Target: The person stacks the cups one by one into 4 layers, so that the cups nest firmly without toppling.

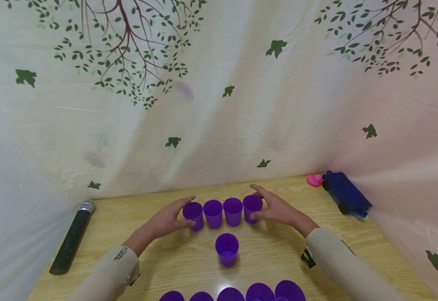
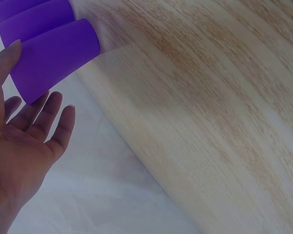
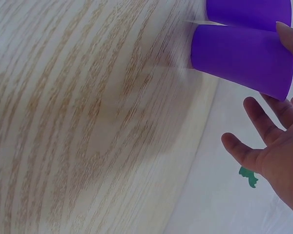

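Several purple plastic cups stand upright, mouths up, in a side-by-side row near the back of the wooden table (image 1: pixel 189 255). My left hand (image 1: pixel 168 217) is at the leftmost cup (image 1: pixel 193 215), its thumb on the near side by the rim and fingers round the far side. At the other end, my right hand (image 1: pixel 279 207) holds the rightmost cup (image 1: pixel 252 208) between thumb and forefinger, the other fingers spread, as the right wrist view shows. Two middle cups (image 1: pixel 213 214) stand between them. A single purple cup (image 1: pixel 227 249) stands in front of the row.
More purple cups (image 1: pixel 260 292) line the bottom edge of the head view, partly cut off. A black microphone (image 1: pixel 72 238) lies at the left. At the back right are a dark blue toy vehicle (image 1: pixel 345 192) and a small pink object (image 1: pixel 314 180). A leaf-patterned curtain (image 1: pixel 219 125) hangs behind the table.
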